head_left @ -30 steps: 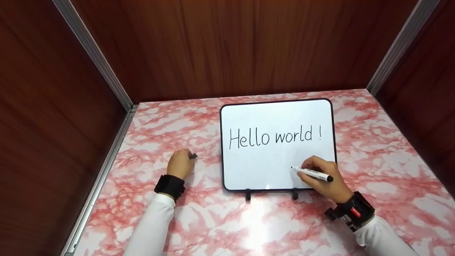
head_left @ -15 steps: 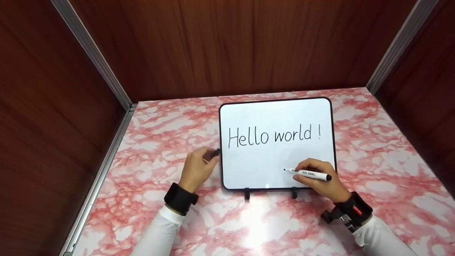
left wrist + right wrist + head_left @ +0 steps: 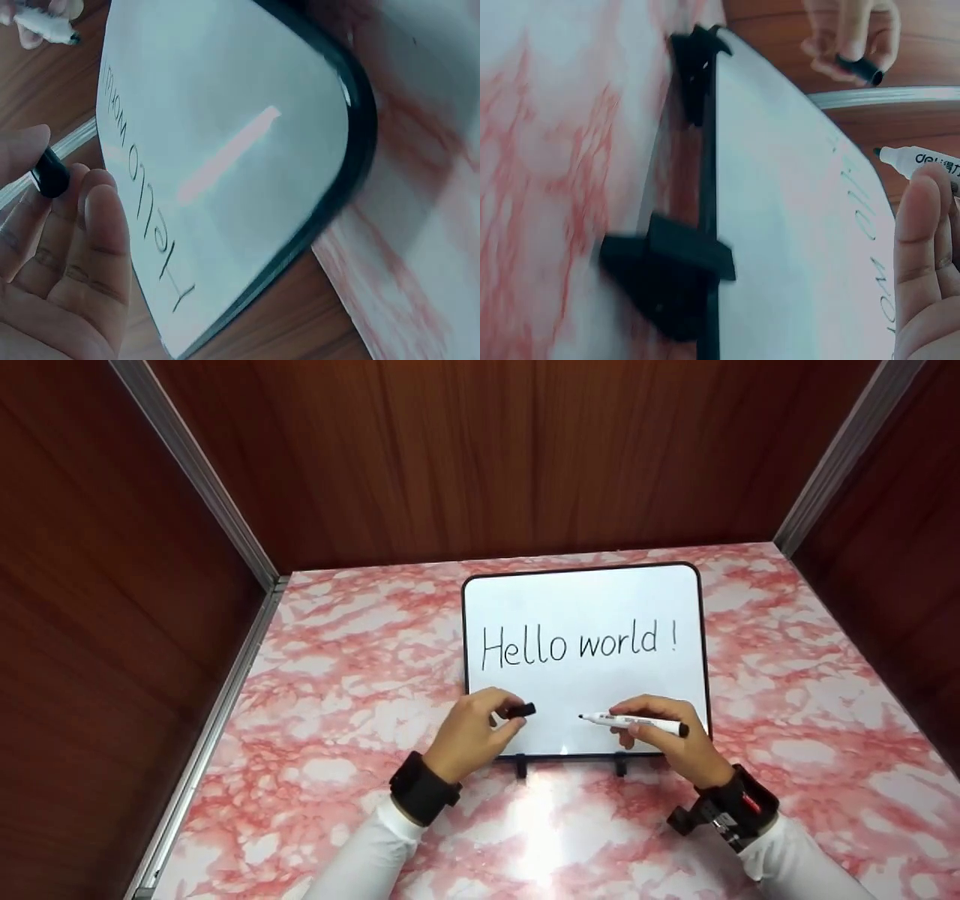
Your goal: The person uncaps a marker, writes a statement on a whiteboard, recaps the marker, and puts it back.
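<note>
**Handwriting on the board, a brand on the marker**

The whiteboard (image 3: 585, 660) carries one handwritten line in black: "Hello world !", running across its middle, with a gap before the exclamation mark. In the left wrist view the same line shows sideways, "Hello" plainly legible on the board's near part and the rest blurred. In the right wrist view only the ends of the letters show along the board's edge, too skewed to read. The marker (image 3: 922, 160) bears black print on its white barrel beginning "deli", followed by characters too small to make out.
</note>
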Demonstrator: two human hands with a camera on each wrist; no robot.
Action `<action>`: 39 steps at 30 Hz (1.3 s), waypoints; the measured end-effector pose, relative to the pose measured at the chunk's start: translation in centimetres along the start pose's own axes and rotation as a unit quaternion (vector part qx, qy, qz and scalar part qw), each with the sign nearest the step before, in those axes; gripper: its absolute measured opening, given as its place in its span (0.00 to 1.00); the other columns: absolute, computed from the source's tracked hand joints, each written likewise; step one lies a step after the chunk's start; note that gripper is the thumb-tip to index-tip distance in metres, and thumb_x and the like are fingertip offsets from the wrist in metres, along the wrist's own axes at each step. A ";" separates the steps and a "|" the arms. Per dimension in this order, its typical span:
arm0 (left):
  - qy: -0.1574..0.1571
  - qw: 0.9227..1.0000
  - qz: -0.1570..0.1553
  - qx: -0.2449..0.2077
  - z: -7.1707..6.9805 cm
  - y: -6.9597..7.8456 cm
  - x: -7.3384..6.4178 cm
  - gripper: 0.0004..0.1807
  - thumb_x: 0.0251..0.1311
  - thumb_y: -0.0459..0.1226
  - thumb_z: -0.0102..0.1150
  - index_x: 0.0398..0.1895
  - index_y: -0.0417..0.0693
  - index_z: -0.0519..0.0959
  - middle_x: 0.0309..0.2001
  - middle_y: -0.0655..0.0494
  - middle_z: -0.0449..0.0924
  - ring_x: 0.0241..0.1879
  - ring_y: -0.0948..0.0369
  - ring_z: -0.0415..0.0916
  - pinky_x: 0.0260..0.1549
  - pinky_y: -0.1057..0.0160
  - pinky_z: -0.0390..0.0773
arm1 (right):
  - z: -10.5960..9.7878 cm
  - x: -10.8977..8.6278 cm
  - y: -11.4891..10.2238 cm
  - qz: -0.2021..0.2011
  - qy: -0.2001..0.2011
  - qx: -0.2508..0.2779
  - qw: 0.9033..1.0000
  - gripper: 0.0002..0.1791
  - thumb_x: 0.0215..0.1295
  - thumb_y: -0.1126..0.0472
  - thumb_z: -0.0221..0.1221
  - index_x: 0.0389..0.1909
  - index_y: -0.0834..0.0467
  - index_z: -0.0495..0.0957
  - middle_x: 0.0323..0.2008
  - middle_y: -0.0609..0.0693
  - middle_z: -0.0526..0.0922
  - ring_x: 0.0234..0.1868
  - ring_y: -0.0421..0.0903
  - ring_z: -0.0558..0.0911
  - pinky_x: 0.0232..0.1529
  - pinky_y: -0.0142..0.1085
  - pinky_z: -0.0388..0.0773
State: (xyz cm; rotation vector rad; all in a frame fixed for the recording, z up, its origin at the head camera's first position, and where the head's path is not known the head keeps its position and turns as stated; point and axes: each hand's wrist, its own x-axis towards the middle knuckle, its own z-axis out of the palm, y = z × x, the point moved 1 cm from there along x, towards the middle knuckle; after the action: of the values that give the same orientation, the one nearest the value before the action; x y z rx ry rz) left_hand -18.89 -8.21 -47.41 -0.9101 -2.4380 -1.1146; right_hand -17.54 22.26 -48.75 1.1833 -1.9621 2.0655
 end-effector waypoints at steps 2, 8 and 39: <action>-0.009 1.000 0.012 0.006 0.7 0.3 0.1 0.06 0.58 0.36 0.66 0.38 0.47 0.83 0.33 0.60 0.80 0.33 0.64 0.77 0.30 0.69 0.78 | 0.2 0.1 -0.1 0.000 0.001 0.018 1.000 0.15 0.61 0.85 0.46 0.49 0.79 0.72 0.33 0.68 0.80 0.30 0.53 0.80 0.37 0.38 0.81; -0.028 0.998 0.049 0.018 2.1 1.5 0.4 0.06 0.59 0.37 0.65 0.39 0.49 0.83 0.34 0.62 0.80 0.33 0.67 0.77 0.32 0.74 0.74 | 0.8 0.5 -0.5 0.003 0.028 0.047 0.998 0.11 0.58 0.85 0.50 0.42 0.78 0.72 0.27 0.71 0.78 0.27 0.55 0.81 0.33 0.41 0.83; -0.028 0.995 0.083 0.038 3.0 3.6 0.5 0.07 0.59 0.38 0.65 0.41 0.50 0.83 0.35 0.64 0.80 0.36 0.69 0.76 0.36 0.71 0.76 | 1.7 0.6 -0.6 -0.001 0.016 0.097 0.995 0.12 0.57 0.87 0.50 0.42 0.80 0.73 0.27 0.71 0.78 0.26 0.51 0.83 0.25 0.38 0.82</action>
State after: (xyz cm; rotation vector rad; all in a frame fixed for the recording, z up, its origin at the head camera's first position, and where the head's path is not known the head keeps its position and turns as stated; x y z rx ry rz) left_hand -17.00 -3.94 -47.07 -1.1101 -2.3798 -0.9455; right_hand -16.87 20.61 -48.12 1.1749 -1.7804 2.3019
